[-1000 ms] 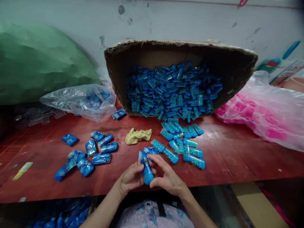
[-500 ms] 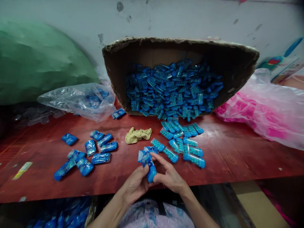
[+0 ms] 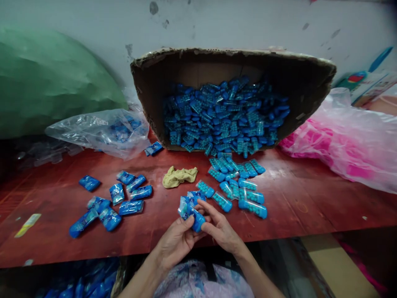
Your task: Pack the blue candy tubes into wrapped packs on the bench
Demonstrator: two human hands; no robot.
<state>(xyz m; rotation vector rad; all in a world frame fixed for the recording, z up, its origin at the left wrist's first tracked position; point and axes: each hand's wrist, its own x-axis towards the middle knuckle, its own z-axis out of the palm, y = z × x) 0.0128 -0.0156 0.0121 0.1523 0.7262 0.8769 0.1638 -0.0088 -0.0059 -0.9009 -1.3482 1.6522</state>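
Both hands meet over the front edge of the red table around a small blue container (image 3: pixel 198 222) with a clear printed sleeve on its upper end. My left hand (image 3: pixel 177 239) grips it from the left, thumb on its front. My right hand (image 3: pixel 218 225) pinches it from the right, with the forefinger stretched over the top. Just behind, a printed blue piece (image 3: pixel 194 195) is partly hidden by the fingers. To the right lie several clear-topped containers of turquoise beads (image 3: pixel 221 202). Several sleeved blue containers (image 3: pixel 132 207) lie to the left.
A tipped cardboard box (image 3: pixel 149 111) full of bead containers stands at the back. A crumpled yellowish cloth (image 3: pixel 178 177) lies mid-table. A clear bag (image 3: pixel 74 128) sits left, a bag with pink contents (image 3: pixel 335 153) right. Blue items (image 3: pixel 80 283) fill a space below the table.
The container in my hands has tilted, its blue end swinging up and slightly right. My fingers have shifted a little around it. Loose items on the table stay put.
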